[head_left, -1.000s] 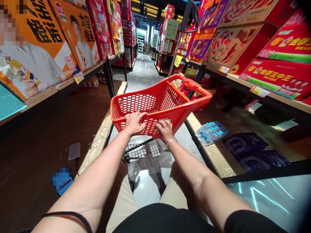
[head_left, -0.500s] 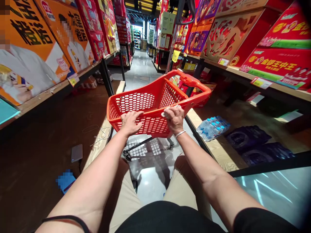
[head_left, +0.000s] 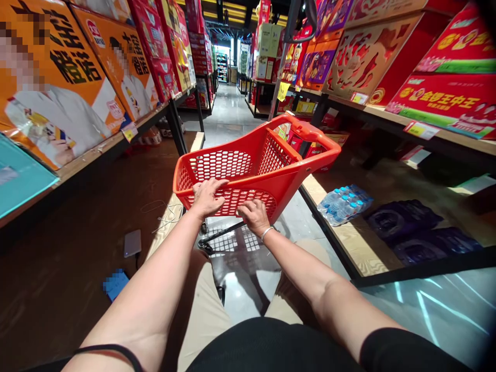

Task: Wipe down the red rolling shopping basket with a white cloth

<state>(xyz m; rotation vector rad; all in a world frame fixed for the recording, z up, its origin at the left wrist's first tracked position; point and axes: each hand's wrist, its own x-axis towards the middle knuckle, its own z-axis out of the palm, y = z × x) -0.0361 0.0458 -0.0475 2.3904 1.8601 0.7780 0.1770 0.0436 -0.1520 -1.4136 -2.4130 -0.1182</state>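
A red plastic shopping cart (head_left: 220, 182) with honeycomb-holed sides stands crosswise in front of me, its handle at the upper right. My left hand (head_left: 208, 197) grips the near rim, fingers over the top and thumb against the outer side. Lower on the same side wall, my right hand (head_left: 253, 213) presses with curled fingers near the bottom of the mesh. Under those fingers is a small white wad, almost wholly hidden now. The cart's basket has nothing visible in it.
Shelves with orange boxes (head_left: 58, 98) line the left; red gift boxes (head_left: 445, 101) stand at right. Shrink-wrapped water bottles (head_left: 343, 204) and dark purple packs (head_left: 403, 222) lie on the low right shelf. A power bank (head_left: 132, 243) and a blue object (head_left: 115, 284) rest at lower left.
My right hand has moved down and left, from the cart's rim to the lower mesh. My left hand stays on the rim. The whole view has shifted slightly.
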